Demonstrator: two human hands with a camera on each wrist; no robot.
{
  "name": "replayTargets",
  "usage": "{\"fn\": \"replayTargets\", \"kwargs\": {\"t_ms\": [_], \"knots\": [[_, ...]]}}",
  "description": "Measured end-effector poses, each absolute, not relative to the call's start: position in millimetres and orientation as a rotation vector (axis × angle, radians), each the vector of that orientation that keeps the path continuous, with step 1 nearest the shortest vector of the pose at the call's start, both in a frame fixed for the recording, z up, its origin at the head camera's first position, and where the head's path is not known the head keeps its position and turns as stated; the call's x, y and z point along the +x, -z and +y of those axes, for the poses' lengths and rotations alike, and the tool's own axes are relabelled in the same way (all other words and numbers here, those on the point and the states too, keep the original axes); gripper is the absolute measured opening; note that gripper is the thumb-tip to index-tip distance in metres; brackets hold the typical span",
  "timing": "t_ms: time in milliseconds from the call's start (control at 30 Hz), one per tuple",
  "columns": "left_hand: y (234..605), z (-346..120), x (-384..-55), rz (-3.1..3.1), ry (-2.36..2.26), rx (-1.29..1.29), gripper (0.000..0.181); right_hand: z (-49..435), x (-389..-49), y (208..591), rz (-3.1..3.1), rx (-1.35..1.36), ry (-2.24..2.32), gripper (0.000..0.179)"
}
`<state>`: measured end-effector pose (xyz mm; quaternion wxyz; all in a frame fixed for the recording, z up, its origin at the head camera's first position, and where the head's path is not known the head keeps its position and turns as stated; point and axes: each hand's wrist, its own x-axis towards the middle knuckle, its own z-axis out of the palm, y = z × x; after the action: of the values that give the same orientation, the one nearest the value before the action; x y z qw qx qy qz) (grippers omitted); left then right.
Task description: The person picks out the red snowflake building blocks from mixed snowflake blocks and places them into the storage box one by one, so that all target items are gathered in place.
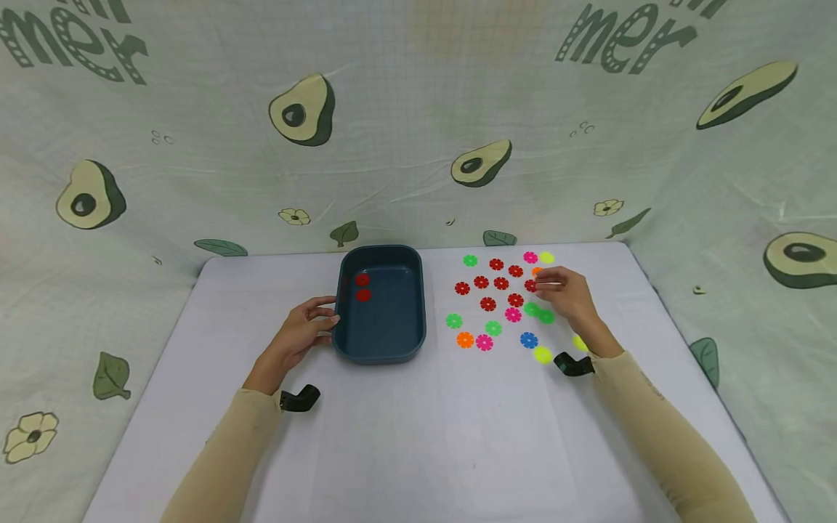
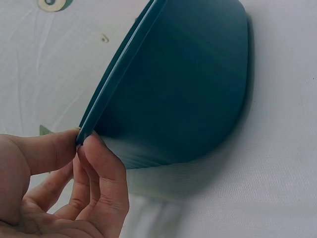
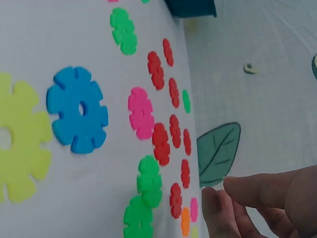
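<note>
My left hand (image 1: 304, 328) pinches the rim of a dark teal rectangular tub (image 1: 379, 356) between thumb and fingers; the left wrist view shows the grip on the tub's rim (image 2: 106, 91). Two red flower-shaped discs, one a red disc (image 1: 362, 296), lie inside. Over the loose discs at the right hovers my right hand (image 1: 567, 294), fingers pointing left. Its fingertips are close to a red disc (image 1: 531, 285) and an orange disc (image 1: 538, 272). In the right wrist view, nothing shows between the thumb (image 3: 267, 191) and fingers.
Several more red discs (image 1: 500, 283) lie right of the tub among green (image 1: 493, 328), pink (image 1: 484, 342), orange and yellow (image 1: 543, 355) ones, with one blue disc (image 1: 529, 340). A patterned cloth (image 1: 392, 196) hangs behind the white table (image 1: 418, 450).
</note>
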<state>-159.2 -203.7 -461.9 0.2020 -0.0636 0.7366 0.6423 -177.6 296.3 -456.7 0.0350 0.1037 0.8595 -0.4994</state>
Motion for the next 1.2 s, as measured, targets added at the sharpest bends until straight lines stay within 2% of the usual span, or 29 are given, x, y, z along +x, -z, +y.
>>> {"fn": "replayTargets", "kwargs": {"t_ms": [433, 1200], "knots": [[462, -203, -160, 2.051, -1.797, -0.194, 0.056, 305, -191, 477, 2.674, 0.399, 1.391, 0.044], [466, -206, -160, 2.063, -1.819, -0.185, 0.055, 288, -210, 485, 2.795, 0.416, 1.160, 0.034]]}}
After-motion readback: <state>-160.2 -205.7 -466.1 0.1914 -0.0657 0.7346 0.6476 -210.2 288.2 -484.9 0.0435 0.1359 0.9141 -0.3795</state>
